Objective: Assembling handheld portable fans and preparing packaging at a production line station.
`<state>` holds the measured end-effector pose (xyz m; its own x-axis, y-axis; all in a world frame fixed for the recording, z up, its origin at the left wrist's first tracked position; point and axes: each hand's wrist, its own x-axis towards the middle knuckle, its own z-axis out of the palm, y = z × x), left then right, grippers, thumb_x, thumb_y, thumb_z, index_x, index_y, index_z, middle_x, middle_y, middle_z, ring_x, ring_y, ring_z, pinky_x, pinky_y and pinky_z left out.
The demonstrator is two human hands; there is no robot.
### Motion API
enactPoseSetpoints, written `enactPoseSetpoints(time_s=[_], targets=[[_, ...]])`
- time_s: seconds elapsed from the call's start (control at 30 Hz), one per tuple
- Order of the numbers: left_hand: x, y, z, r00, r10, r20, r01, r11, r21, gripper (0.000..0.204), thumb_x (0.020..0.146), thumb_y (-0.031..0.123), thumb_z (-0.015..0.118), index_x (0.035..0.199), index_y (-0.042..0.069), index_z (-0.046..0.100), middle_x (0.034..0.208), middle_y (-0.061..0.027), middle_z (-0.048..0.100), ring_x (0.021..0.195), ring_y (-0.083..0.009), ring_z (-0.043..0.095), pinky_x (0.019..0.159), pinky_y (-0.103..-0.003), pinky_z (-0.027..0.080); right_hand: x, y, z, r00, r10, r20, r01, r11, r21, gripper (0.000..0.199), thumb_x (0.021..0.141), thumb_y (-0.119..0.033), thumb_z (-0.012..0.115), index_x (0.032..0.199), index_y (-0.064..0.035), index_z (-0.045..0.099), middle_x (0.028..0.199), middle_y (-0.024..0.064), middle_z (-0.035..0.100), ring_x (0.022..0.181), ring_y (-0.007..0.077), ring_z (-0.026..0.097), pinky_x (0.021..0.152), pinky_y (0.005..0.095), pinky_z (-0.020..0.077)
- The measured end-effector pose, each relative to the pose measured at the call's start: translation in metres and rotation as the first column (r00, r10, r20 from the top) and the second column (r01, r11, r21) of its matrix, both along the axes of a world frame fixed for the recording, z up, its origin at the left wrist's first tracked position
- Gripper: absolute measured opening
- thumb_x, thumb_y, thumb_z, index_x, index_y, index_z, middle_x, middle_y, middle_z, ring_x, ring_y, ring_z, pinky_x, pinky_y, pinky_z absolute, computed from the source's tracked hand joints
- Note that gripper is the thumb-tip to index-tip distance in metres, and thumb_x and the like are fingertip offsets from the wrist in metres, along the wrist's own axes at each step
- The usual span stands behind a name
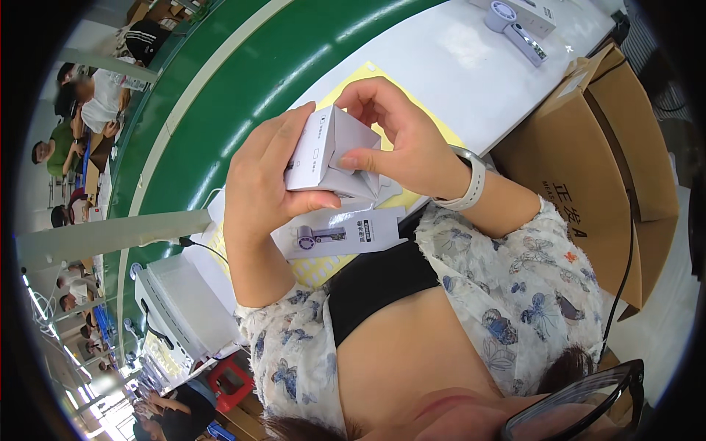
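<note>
Both of my hands hold a small white carton [323, 151] above the bench. My left hand [257, 187] wraps around its left side, thumb underneath. My right hand [408, 140], with a white watch band on the wrist, pinches the carton's open end flap with its fingertips. Just beneath the carton, a flat white sleeve printed with a picture of a small handheld fan [342, 231] lies on a yellow mat [351, 82].
The white bench [456, 66] runs beside a green conveyor belt [243, 95]. A large open cardboard box [610, 162] stands at right. Pale handheld fans [515, 26] lie at the far end. A white machine [184, 301] and red stool [232, 378] are lower left; other people sit far left.
</note>
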<state>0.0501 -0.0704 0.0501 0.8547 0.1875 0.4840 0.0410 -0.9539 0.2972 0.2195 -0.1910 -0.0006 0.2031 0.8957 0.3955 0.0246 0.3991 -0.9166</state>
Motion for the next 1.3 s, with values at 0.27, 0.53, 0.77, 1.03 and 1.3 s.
enactPoseSetpoints(time_s=[0.27, 0.53, 0.77, 1.03, 1.3], targets=[[0.004, 0.002, -0.005, 1.0, 0.017, -0.021, -0.016, 0.998, 0.067, 0.097, 0.06, 0.073, 0.063, 0.12, -0.003, 0.057, 0.106, -0.0199, 0.064, 0.093, -0.0351, 0.063, 0.079, -0.038, 0.052, 0.001, -0.001, -0.003, 0.998, -0.064, 0.02, 0.064, 0.998, -0.027, 0.053, 0.072, -0.005, 0.077, 0.117, -0.0047, 0.049, 0.104, 0.0026, 0.052, 0.093, 0.0126, 0.05, 0.087, 0.0291, 0.0432], [0.01, -0.001, -0.001, 0.993, 0.045, -0.112, -0.047, 0.999, -0.018, 0.101, 0.057, 0.075, 0.065, 0.121, -0.003, 0.055, 0.108, -0.0196, 0.062, 0.095, -0.0351, 0.062, 0.08, -0.039, 0.05, 0.009, 0.002, -0.01, 0.998, -0.056, -0.015, 0.055, 0.997, -0.051, 0.054, 0.073, -0.013, 0.078, 0.118, -0.0048, 0.051, 0.103, 0.0035, 0.054, 0.092, 0.013, 0.051, 0.086, 0.029, 0.0442], [-0.004, -0.01, 0.001, 0.991, 0.116, -0.069, -0.129, 0.963, -0.236, 0.105, 0.053, 0.072, 0.07, 0.125, -0.001, 0.05, 0.108, -0.0174, 0.061, 0.095, -0.0339, 0.061, 0.08, -0.039, 0.049, 0.007, 0.005, -0.006, 0.979, 0.151, -0.134, -0.173, 0.97, -0.172, 0.053, 0.075, -0.014, 0.078, 0.12, -0.0038, 0.052, 0.106, 0.0051, 0.056, 0.097, 0.0149, 0.054, 0.087, 0.0304, 0.0457], [-0.006, -0.008, 0.013, 0.978, 0.043, -0.205, -0.07, 0.99, -0.124, 0.109, 0.048, 0.06, 0.078, 0.133, 0.001, 0.044, 0.116, -0.0168, 0.057, 0.099, -0.0349, 0.058, 0.086, -0.039, 0.048, 0.008, 0.006, -0.01, 0.997, 0.069, 0.018, -0.064, 0.977, -0.203, 0.045, 0.075, -0.008, 0.076, 0.115, -0.0017, 0.055, 0.107, 0.0059, 0.057, 0.1, 0.0156, 0.054, 0.086, 0.0319, 0.0476], [0.003, 0.003, -0.005, 0.982, 0.025, -0.186, -0.039, 0.997, -0.071, 0.1, 0.05, 0.04, 0.081, 0.136, 0.005, 0.044, 0.116, -0.0152, 0.059, 0.101, -0.033, 0.058, 0.087, -0.038, 0.047, 0.025, 0.0, -0.002, 0.991, -0.008, 0.132, 0.034, 0.98, -0.196, 0.042, 0.074, -0.006, 0.075, 0.111, -0.0017, 0.056, 0.108, 0.004, 0.055, 0.1, 0.0148, 0.053, 0.087, 0.032, 0.0484]])
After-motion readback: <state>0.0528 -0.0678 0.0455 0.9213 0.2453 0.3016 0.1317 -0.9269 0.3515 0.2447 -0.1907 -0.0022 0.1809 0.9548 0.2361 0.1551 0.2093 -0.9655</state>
